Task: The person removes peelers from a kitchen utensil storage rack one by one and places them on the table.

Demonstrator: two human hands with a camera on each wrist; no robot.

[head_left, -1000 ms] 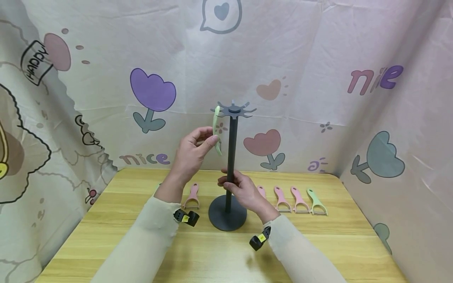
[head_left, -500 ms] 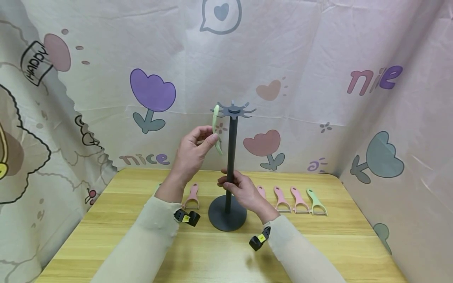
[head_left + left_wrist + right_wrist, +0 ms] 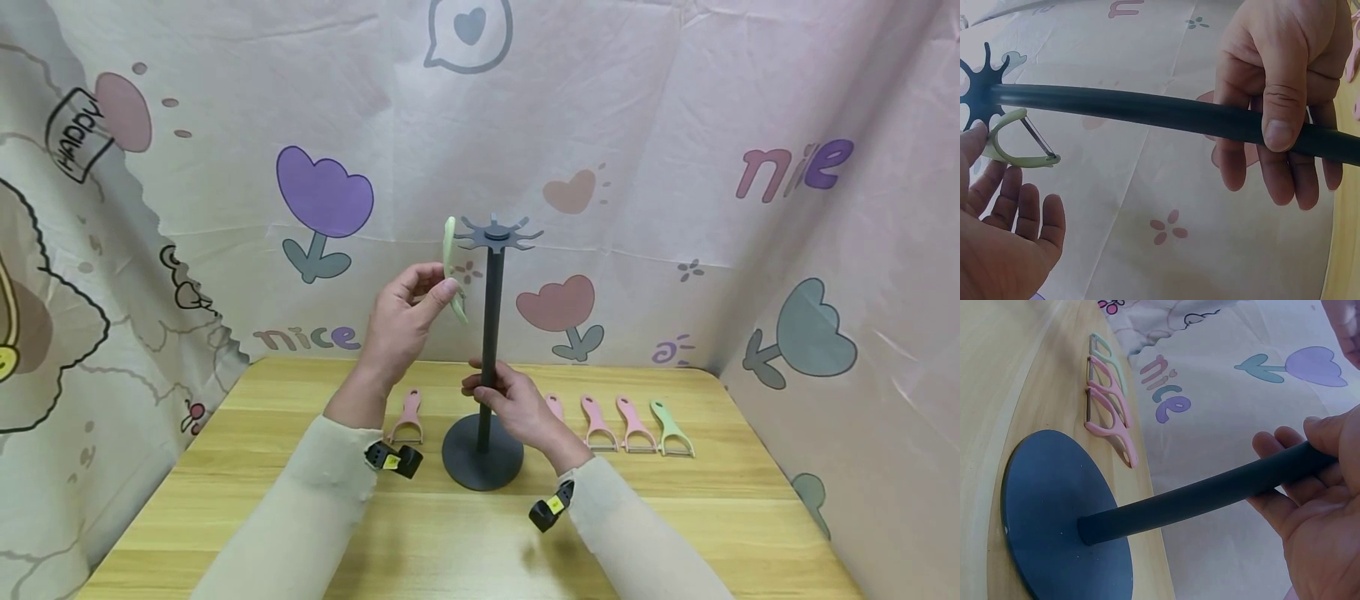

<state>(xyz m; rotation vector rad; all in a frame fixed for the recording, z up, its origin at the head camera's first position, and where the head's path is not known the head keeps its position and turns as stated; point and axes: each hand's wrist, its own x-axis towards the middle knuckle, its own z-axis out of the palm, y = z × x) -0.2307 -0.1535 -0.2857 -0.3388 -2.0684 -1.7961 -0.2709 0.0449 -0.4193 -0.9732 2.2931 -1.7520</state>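
A light green Y-shaped peeler [image 3: 448, 242] is pinched between the thumb and fingers of my left hand [image 3: 397, 321]. It stands nearly upright, handle end up, beside the left hook arms of a dark grey stand [image 3: 491, 308]. In the left wrist view the peeler's blade end [image 3: 1029, 164] points towards the stand's base, and my thumb covers part of its handle. Whether its hole touches a hook cannot be told. Lower down, my right hand [image 3: 525, 408] grips the post, thumb in front and fingers behind. The round base [image 3: 1054, 500] rests on the table.
To the right lie pink peelers [image 3: 592, 412] and a green peeler [image 3: 667, 421] in a row; my right hand partly hides one. Left of the base is a pink peeler [image 3: 410, 408]; the right wrist view shows another pink and a pale green peeler [image 3: 1107, 353] there. Patterned cloth surrounds the table.
My left hand has shifted slightly left and up with the green peeler, whose top has moved off from in front of the left hook arm. My right hand stays on the post.
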